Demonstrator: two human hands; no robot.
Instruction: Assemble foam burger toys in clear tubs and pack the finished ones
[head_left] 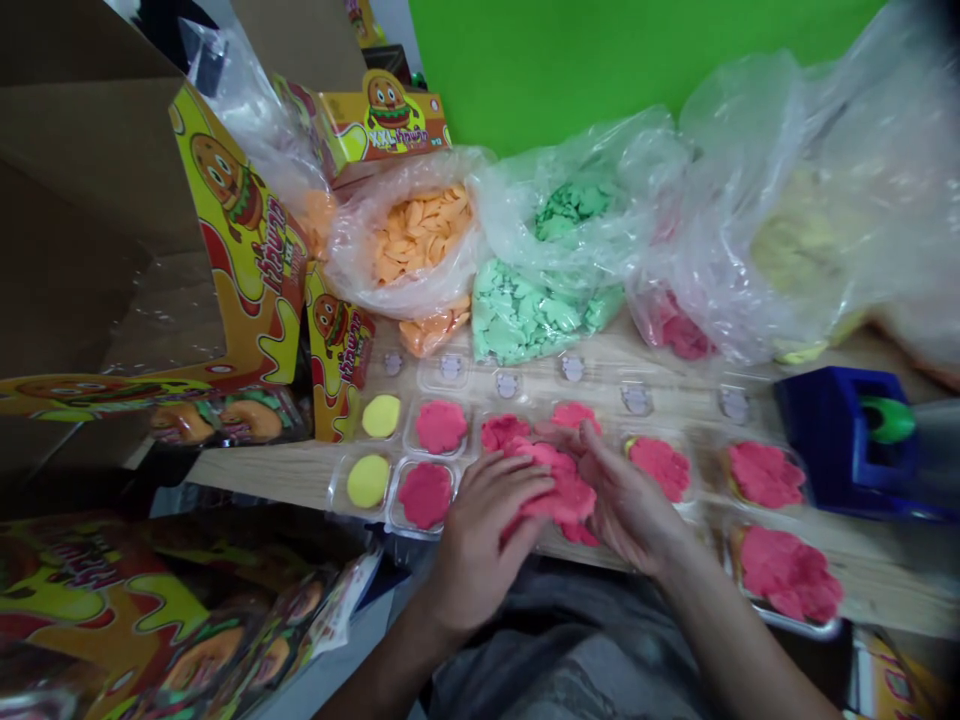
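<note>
My left hand (487, 540) and my right hand (622, 500) press together on a lump of pink modelling dough (562, 490) above a row of clear plastic trays. Under and around my hands, the compartments of the clear plastic tray (427, 495) hold flattened pink dough (440, 426) and, to the left, rounds of yellow dough (368, 481). Further pink portions (660, 468) lie right of my right hand. The compartments directly beneath my hands are hidden.
Plastic bags of orange (416, 235), green (525, 310), yellow and red dough lie along the back of the wooden table (885, 590). Printed burger-character cartons (240, 240) stand at left, a blue tape dispenser (844, 440) sits at right, and a green wall rises behind.
</note>
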